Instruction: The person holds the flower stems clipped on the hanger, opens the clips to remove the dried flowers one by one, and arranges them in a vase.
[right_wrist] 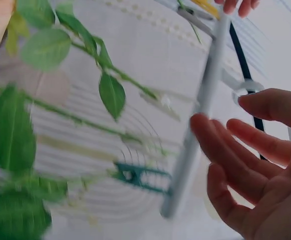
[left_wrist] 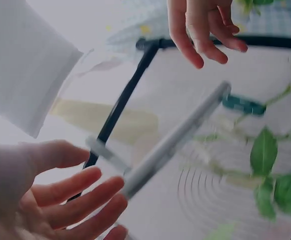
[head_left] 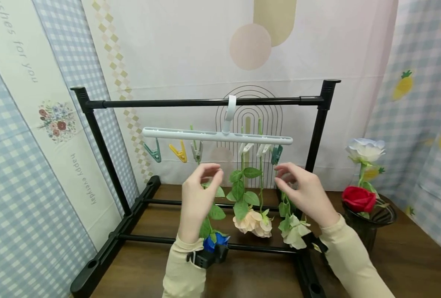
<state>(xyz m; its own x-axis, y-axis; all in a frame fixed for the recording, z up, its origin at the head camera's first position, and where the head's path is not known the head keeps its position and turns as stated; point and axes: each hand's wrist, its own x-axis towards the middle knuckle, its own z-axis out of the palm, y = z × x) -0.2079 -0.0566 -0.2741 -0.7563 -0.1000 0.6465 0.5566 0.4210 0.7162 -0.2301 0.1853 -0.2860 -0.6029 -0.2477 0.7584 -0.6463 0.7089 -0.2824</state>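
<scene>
A pale grey-blue clip hanger hooks over the black rack's top bar. Clipped flowers hang heads down from it: a blue rose, peach roses and a white flower. My left hand, loosely curved and holding nothing, is raised below the grey clip, overlapping the blue rose's stem in the head view. My right hand, also empty, hovers just right of the dark green clip bearing the white flower. Both hands' relaxed fingers show in the wrist views.
The black rack stands on a brown wooden table. A teal clip and a yellow clip hang without flowers at the hanger's left. On the right, a dark vase holds a red rose and a white rose.
</scene>
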